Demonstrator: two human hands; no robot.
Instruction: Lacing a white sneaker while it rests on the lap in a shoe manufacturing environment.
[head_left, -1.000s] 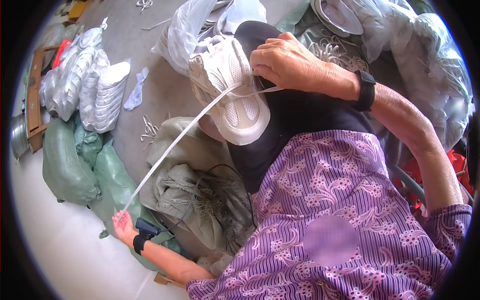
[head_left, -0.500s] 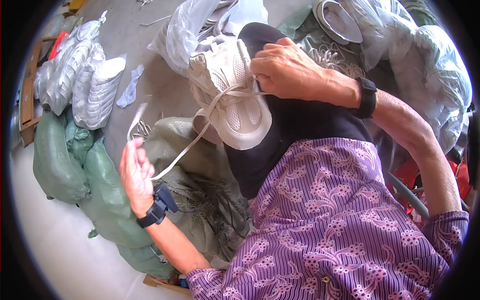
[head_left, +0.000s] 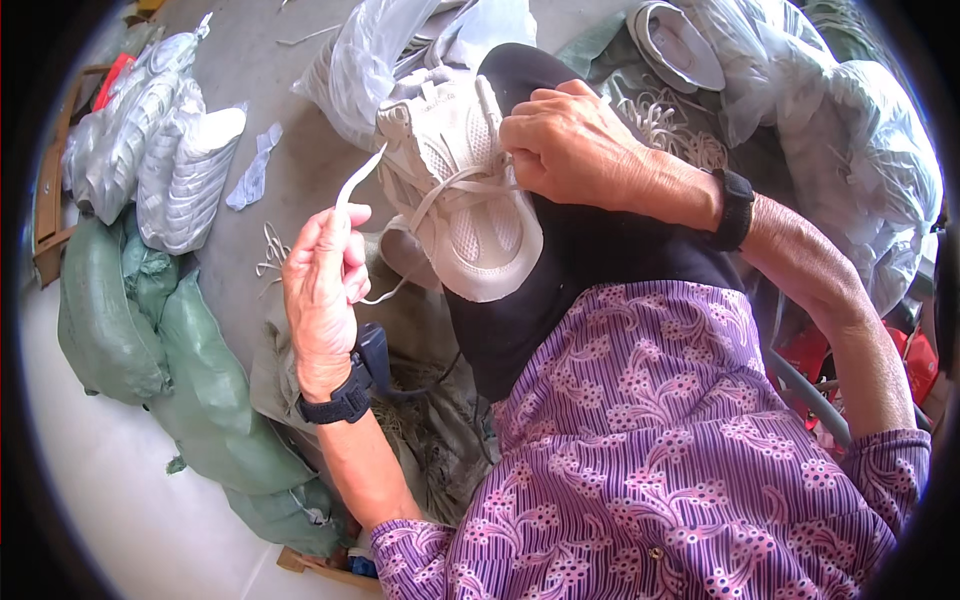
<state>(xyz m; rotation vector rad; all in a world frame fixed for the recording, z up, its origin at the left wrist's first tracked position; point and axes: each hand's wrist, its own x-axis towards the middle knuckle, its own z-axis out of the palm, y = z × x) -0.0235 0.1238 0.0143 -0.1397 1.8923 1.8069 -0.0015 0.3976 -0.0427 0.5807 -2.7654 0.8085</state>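
Note:
A white sneaker rests against my dark-clad leg, toe toward me, with a lace partly threaded across its front. My left hand pinches the white shoelace near its end, and the tip sticks up beyond the fingers toward the shoe's side. From under that hand the lace curves back to the shoe. My right hand is closed at the shoe's right edge, by the eyelets. Its fingertips are turned away, so whether it grips the shoe or a lace end is hidden.
Stacked white shoe parts in clear plastic lie at the far left, above green sacks. A bundle of white laces and a white shoe upper are beyond my right hand. Bulging plastic bags stand at the right.
My left hand has moved right and up, closer to the sneaker, and the lace between them has gone slack. My right hand and the shoe stay nearly where they were.

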